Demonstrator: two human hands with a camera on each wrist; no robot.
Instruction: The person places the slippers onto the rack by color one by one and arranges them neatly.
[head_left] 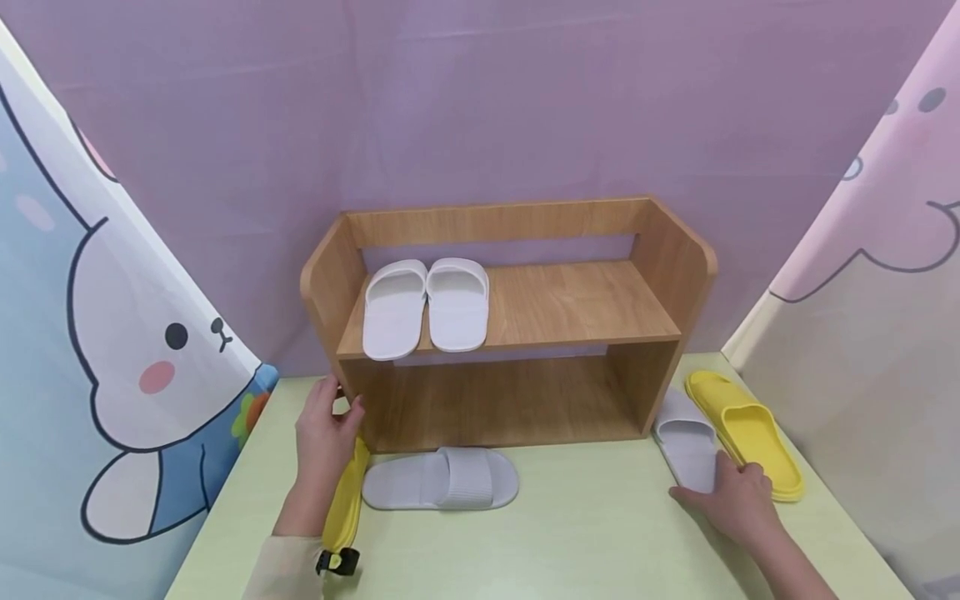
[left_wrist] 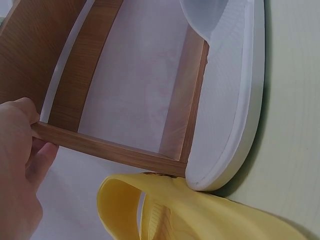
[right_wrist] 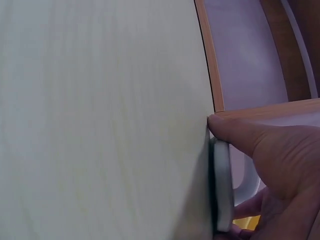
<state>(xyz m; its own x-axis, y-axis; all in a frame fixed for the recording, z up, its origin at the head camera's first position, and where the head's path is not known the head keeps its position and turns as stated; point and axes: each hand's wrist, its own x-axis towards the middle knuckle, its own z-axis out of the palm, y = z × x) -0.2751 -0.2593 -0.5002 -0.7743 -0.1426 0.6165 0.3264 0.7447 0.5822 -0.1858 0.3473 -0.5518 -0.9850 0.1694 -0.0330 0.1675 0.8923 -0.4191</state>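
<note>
The right hand (head_left: 738, 504) grips the heel end of the right grey slipper (head_left: 690, 446), which lies near the right edge of the table (head_left: 585, 533), just beside the front right corner of the rack (head_left: 570, 304). The left hand (head_left: 324, 433) pinches the rack's left side, perhaps for steadying it. The step in hand seems to be taking hold of this slipper. The next move probably calls for lifting toward the near edge, because the rack and right yellow slipper (head_left: 761, 437) leave little room. Wider room lies right of the left grey slipper (head_left: 468, 479).
</note>
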